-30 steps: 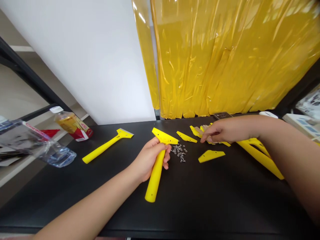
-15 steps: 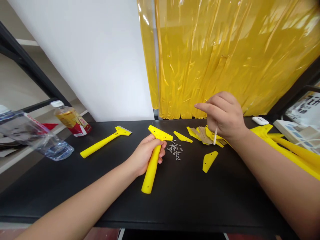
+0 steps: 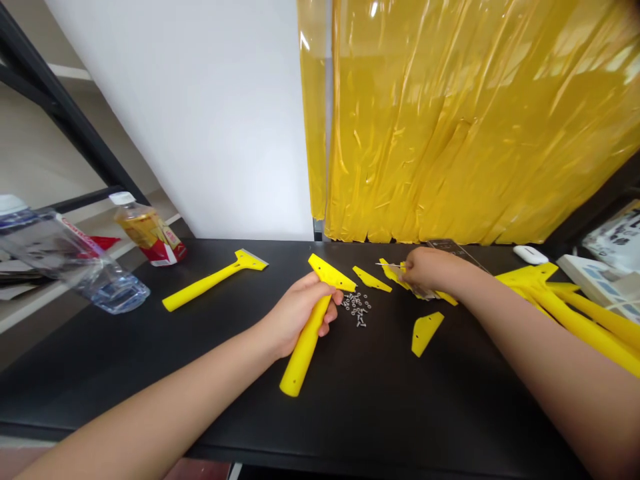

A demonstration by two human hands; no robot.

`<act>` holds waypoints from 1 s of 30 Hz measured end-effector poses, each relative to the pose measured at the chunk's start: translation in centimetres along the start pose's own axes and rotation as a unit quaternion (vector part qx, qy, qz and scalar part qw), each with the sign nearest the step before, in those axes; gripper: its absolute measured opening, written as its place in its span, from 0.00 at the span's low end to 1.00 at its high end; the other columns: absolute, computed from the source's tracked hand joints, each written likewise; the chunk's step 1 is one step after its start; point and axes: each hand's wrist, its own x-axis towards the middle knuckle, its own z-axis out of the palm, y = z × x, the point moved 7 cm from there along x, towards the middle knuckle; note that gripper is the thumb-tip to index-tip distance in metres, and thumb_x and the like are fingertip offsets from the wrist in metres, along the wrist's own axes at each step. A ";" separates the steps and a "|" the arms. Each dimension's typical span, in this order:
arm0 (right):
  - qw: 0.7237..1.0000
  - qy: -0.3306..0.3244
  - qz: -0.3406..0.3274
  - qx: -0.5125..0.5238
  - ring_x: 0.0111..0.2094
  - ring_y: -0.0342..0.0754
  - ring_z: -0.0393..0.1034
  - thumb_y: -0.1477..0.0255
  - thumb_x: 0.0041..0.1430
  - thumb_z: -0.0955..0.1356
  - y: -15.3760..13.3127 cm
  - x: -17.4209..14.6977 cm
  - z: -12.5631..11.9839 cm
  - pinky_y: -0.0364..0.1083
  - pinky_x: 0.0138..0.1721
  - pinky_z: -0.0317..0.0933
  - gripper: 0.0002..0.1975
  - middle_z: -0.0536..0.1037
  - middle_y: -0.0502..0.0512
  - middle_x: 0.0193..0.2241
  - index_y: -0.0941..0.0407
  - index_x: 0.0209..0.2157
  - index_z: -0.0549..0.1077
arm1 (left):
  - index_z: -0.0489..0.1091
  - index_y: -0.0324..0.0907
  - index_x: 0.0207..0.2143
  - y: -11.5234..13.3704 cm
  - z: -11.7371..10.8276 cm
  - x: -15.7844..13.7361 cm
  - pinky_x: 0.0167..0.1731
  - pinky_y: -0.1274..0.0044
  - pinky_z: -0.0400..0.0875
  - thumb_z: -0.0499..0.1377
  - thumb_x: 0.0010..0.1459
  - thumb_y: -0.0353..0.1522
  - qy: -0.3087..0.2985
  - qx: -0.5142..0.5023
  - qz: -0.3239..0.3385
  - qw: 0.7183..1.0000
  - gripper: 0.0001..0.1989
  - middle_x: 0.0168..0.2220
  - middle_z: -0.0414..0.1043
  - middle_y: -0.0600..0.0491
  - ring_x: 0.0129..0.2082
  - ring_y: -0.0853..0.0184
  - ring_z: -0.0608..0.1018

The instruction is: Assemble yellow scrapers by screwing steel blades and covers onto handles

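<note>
My left hand (image 3: 305,313) is wrapped round the shaft of a yellow scraper handle (image 3: 301,360), whose wide head points up and away from me. Between the fingers of my right hand (image 3: 427,270) is a thin blade (image 3: 387,265), seen almost edge-on. That hand is low over a pile of yellow and brown pieces (image 3: 447,297), partly hiding it. Small screws and nuts (image 3: 357,307) lie loose beside the scraper head. One flat yellow clamp plate (image 3: 373,279) is just beyond them, and another yellow plate (image 3: 427,333) lies nearer me, to the right.
A yellow scraper with a blade (image 3: 215,280) lies on the black table (image 3: 350,413) at left. A drink bottle (image 3: 150,230) and a clear bottle (image 3: 95,267) are farther left. More yellow handles (image 3: 565,300), a white case (image 3: 530,255) and a pale box (image 3: 600,287) are at right.
My right hand has come down from above the table to the pile, and the thin piece in it has turned from upright to level. The scraper handle in my left hand has tilted slightly.
</note>
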 end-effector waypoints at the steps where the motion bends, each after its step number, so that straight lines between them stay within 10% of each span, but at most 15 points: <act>1: 1.000 -0.015 0.001 0.009 0.25 0.52 0.73 0.67 0.52 0.73 0.1 0.1 0.1 0.47 0.26 0.56 0.11 0.78 0.59 0.22 0.55 0.20 0.74 | 0.64 0.43 0.37 -0.1 0.1 0.0 0.15 0.82 0.61 0.60 0.60 0.32 -0.004 0.001 -0.003 1.000 0.06 0.33 0.70 0.55 0.22 0.73 0.70; 10: 0.980 -0.020 -0.104 0.170 0.22 0.43 0.63 0.56 0.64 0.67 -2.5 -3.2 -1.9 0.44 0.25 0.54 0.15 0.72 0.47 0.22 0.53 0.31 0.71 | 0.67 0.43 0.41 -0.8 0.0 0.1 0.13 0.83 0.61 0.61 0.64 0.38 -0.025 0.028 -0.039 0.999 0.09 0.37 0.74 0.52 0.19 0.73 0.74; 15: 0.891 -0.078 -0.224 0.387 0.24 0.41 0.55 0.53 0.57 0.75 -7.3 -6.6 -1.7 0.43 0.25 0.49 0.19 0.66 0.44 0.22 0.53 0.28 0.71 | 0.69 0.41 0.45 -0.8 1.3 -0.6 0.13 0.84 0.62 0.62 0.65 0.39 -0.122 0.059 -0.059 0.989 0.12 0.39 0.77 0.49 0.20 0.73 0.75; 30: 0.842 -0.124 -0.233 0.470 0.24 0.40 0.54 0.55 0.59 0.75 -9.5 -6.8 0.5 0.43 0.26 0.47 0.22 0.66 0.43 0.21 0.54 0.26 0.65 | 0.71 0.42 0.45 -0.2 1.7 -1.2 0.12 0.86 0.64 0.59 0.68 0.42 -0.136 0.119 -0.048 0.982 0.13 0.37 0.77 0.51 0.20 0.75 0.74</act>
